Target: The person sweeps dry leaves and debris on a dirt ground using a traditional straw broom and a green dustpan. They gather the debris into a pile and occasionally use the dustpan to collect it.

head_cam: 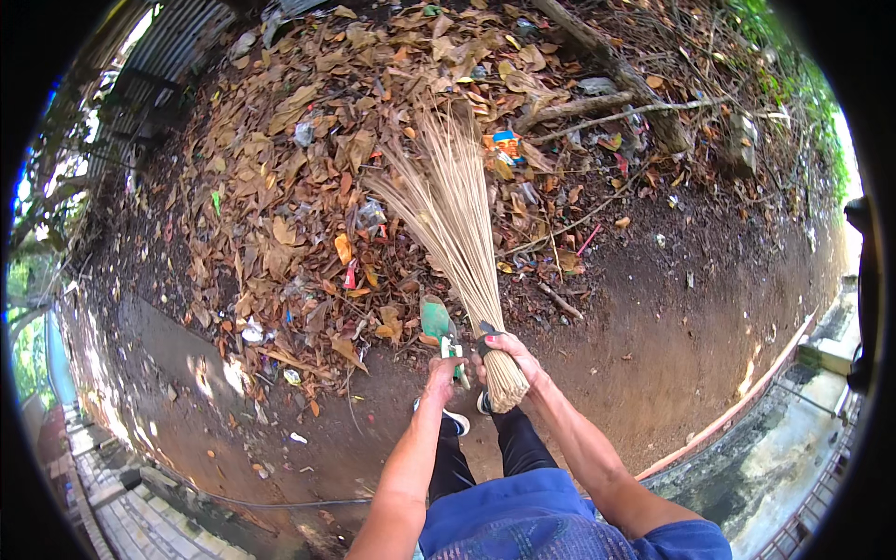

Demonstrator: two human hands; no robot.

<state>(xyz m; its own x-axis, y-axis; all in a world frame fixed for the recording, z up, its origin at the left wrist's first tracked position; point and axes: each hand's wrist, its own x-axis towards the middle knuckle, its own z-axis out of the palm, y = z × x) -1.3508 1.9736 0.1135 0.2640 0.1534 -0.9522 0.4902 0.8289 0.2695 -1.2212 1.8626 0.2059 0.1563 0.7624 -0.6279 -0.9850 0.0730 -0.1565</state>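
A stick broom (462,231) of thin pale ribs spreads away from me over the leaves, its bound butt end towards my body. Around its dark binding (488,341) my right hand (516,357) is closed, thumb on top. Close beside it, my left hand (445,374) grips a green-and-white hand tool (437,320) with a broad green end; its exact kind is unclear. Beneath the broom lies a large heap of dry brown leaves (280,182) mixed with litter. The broom's far tips blend into the leaves, so I cannot tell whether they touch.
Branches (602,105) and a concrete block (742,143) lie at the upper right. Bare soil (651,364) surrounds my feet. A raised concrete edge (742,448) runs along the lower right, paving (154,521) the lower left. Corrugated sheeting (168,52) stands at the upper left.
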